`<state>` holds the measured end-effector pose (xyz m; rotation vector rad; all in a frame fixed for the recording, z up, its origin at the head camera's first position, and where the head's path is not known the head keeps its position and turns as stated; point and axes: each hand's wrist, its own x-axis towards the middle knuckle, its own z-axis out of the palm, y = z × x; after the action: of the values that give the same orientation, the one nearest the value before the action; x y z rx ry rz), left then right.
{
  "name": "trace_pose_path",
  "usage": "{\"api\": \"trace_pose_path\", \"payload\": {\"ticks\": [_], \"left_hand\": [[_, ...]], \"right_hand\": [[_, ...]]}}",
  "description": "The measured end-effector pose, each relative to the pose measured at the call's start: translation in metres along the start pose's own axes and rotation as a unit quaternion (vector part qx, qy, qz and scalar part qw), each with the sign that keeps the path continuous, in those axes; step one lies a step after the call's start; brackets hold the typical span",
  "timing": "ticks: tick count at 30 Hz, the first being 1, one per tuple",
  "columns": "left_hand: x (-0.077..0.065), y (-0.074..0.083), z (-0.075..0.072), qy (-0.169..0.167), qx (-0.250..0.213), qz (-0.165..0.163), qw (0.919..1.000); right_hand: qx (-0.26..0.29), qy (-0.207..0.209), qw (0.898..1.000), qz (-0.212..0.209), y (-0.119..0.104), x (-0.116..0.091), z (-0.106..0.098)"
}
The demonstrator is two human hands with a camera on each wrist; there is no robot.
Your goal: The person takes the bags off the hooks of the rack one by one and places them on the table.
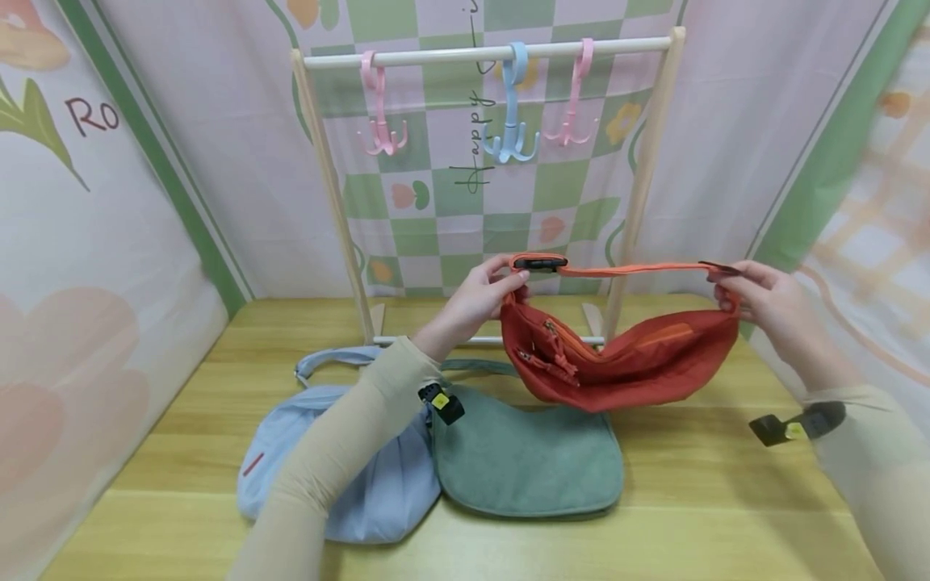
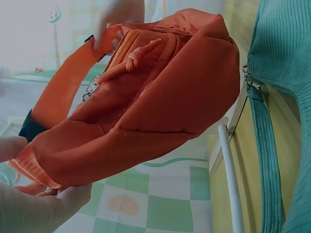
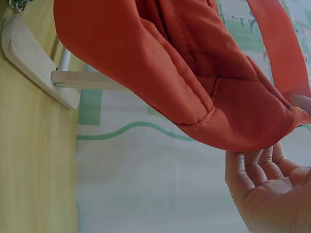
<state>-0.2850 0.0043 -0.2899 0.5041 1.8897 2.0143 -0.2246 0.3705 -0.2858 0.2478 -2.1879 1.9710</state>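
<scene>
A red bag (image 1: 625,367) with an orange strap (image 1: 632,269) hangs in the air between both hands, above the table. My left hand (image 1: 485,294) pinches its left end, by the black buckle (image 1: 540,264). The right hand (image 1: 763,298) holds the other end, where strap and bag meet; in the right wrist view its fingers (image 3: 265,167) curl under the bag's corner. Zips and knotted cord pulls (image 2: 129,63) show on the bag's front. Below it lies a green corduroy bag (image 1: 530,460), and left of that a light blue bag (image 1: 378,484), partly hidden by the left forearm.
Behind the bags stands a wooden rack (image 1: 639,177) with a white top bar (image 1: 450,56). From the bar hang a pink hook (image 1: 380,113), a blue hook (image 1: 512,113) and another pink hook (image 1: 574,97). Patterned cloth walls surround the wooden table (image 1: 697,500).
</scene>
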Motion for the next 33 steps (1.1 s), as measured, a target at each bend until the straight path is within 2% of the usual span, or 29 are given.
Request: {"api": "trace_pose_path", "payload": {"ticks": [5, 9, 13, 17, 25, 33], "left_hand": [[-0.001, -0.002, 0.001, -0.005, 0.027, -0.006, 0.9996], [-0.002, -0.004, 0.002, -0.01, 0.072, -0.002, 0.9974], [-0.002, -0.006, 0.004, -0.014, 0.105, -0.001, 0.9944], [-0.003, -0.008, 0.007, -0.015, 0.112, -0.012, 0.9936], [-0.002, -0.013, 0.01, -0.015, 0.126, -0.03, 0.9914], [-0.001, -0.021, 0.012, -0.028, 0.119, -0.051, 0.9912]], "right_hand": [[-0.052, 0.003, 0.999, 0.01, 0.004, 0.0, -0.004], [-0.107, 0.007, 0.994, 0.016, 0.006, 0.001, -0.007], [-0.12, 0.003, 0.992, 0.034, 0.006, -0.001, -0.009], [-0.149, 0.0, 0.987, 0.058, 0.008, -0.004, -0.012], [-0.225, -0.018, 0.972, 0.067, 0.013, -0.008, -0.021], [-0.221, -0.078, 0.967, 0.098, 0.018, -0.01, -0.033]]}}
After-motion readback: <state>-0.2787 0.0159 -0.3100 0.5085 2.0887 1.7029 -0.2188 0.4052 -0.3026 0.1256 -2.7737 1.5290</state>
